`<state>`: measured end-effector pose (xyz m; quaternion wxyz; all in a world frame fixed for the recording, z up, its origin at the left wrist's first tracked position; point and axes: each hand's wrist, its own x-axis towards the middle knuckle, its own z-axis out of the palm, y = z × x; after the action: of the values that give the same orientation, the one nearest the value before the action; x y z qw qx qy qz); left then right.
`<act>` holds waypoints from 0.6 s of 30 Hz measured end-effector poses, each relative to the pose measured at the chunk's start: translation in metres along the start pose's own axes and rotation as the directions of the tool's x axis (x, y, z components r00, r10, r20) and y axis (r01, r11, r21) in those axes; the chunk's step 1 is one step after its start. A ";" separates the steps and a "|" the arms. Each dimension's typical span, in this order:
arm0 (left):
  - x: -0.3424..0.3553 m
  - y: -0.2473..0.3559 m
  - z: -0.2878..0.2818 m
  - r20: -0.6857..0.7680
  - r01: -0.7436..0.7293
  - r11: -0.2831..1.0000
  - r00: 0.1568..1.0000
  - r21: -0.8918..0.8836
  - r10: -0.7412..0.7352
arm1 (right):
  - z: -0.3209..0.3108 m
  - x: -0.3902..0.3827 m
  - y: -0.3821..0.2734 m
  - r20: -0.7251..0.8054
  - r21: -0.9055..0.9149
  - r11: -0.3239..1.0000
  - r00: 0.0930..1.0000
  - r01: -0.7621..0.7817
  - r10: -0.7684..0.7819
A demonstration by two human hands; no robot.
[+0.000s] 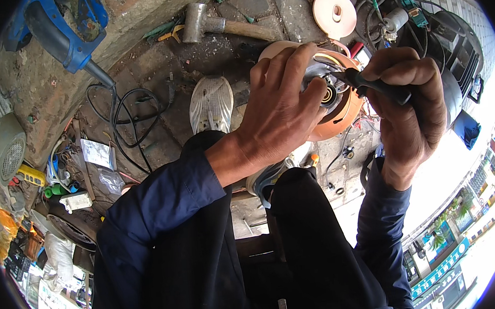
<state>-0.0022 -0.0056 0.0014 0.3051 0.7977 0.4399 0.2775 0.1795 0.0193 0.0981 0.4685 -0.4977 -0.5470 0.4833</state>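
Observation:
My left hand point(282, 113) grips a round orange and cream motor housing point(347, 113) from the left, fingers curled over its top edge. My right hand point(411, 102) is closed on a black-handled tool point(371, 85), whose tip points into the metal centre of the housing beside the bearing point(329, 95). Coloured wires run along the housing's upper rim. Both dark blue sleeves rise from the lower edge, and my knees sit beneath the housing.
On the stone ground lie a hammer point(212, 25), a roll of tape point(334, 13), a blue power tool point(63, 35) with a black cable point(129, 115), and a white shoe point(211, 105). A dark motor point(456, 54) and loose wires sit at the right; small parts clutter the left.

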 end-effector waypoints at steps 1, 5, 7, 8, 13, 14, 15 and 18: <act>0.000 0.000 0.000 -0.001 0.000 1.000 1.000 0.000 0.000 | 0.000 0.000 0.001 0.003 -0.004 1.000 1.000 -0.004 0.004; -0.001 0.001 0.000 0.012 0.005 1.000 1.000 -0.001 -0.004 | -0.002 0.001 0.003 0.046 -0.015 1.000 0.999 0.014 -0.013; 0.000 0.000 0.000 0.007 0.005 1.000 1.000 -0.004 -0.005 | -0.002 0.002 0.003 0.055 -0.028 0.999 0.998 0.020 -0.018; 0.000 0.000 0.000 0.004 0.005 1.000 1.000 -0.006 -0.005 | -0.001 0.002 0.003 0.050 -0.038 0.999 0.999 0.019 -0.017; -0.001 0.000 0.001 0.003 0.001 1.000 1.000 -0.010 -0.001 | 0.000 0.003 -0.005 0.003 -0.023 1.000 1.000 -0.018 0.018; -0.001 0.000 0.001 0.003 0.001 1.000 1.000 -0.015 -0.001 | -0.001 0.004 -0.006 0.012 -0.021 1.000 1.000 -0.022 0.022; -0.001 0.000 0.001 0.001 0.000 1.000 1.000 -0.014 0.000 | -0.002 0.005 -0.007 0.019 0.007 1.000 1.000 -0.025 0.025; -0.001 -0.001 0.001 0.003 -0.002 1.000 1.000 -0.013 0.002 | -0.001 0.006 -0.007 0.043 0.009 0.999 0.998 -0.045 0.045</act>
<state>-0.0022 -0.0062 0.0003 0.3106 0.7966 0.4367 0.2796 0.1797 0.0254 0.1058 0.4482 -0.4973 -0.5431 0.5068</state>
